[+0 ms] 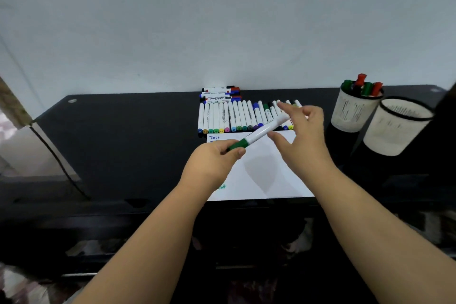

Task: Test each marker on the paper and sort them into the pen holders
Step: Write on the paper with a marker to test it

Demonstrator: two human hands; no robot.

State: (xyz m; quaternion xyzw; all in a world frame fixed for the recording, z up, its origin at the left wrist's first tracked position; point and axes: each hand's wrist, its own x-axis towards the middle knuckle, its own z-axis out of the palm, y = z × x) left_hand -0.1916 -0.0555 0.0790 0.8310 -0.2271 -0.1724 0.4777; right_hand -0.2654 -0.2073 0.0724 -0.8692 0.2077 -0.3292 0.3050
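Paper (271, 170) lies on black desk (123, 131) against pale wall (222, 20); left grip (217, 155) pinches green marker (259, 133), right grip (303, 131) spread.

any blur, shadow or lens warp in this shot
Head view: the right hand is motion-blurred at the fingertips; a soft grey shadow falls on the paper under the hands; the wide lens bows the desk edge; the green marker stays fairly sharp, and the room below the desk is dark.

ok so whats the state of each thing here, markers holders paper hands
green marker: capped, held above the paper
left hand: grips the cap end
right hand: open, at the barrel
row of markers: lying capped
paper: flat, written on
far pen holder: upright, holds markers
near pen holder: upright, contents hidden
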